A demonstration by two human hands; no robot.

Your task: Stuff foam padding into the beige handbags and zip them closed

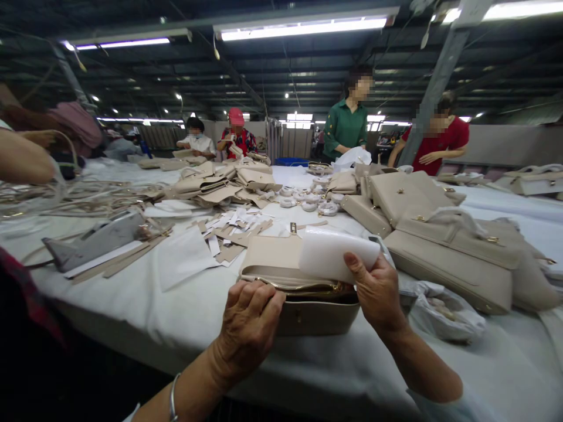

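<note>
In front of me a beige handbag [321,319] stands on the covered table, its flap folded back and its mouth showing a gold zipper [303,289]. My left hand [253,322] is closed on the bag's edge at the left end of the zipper. A white sheet of padding [332,252] is pinched between the thumb and fingers of my right hand [376,287], above the right side of the opening. Part of the bag's right end is hidden behind that hand.
Finished-looking beige bags [453,264] are heaped on the right, by a clear plastic bag [448,310] of small items. Paper and leather strips [233,231], a grey tape dispenser [94,237] and stacked bag pieces [215,184] lie left and ahead. Several people work around the table.
</note>
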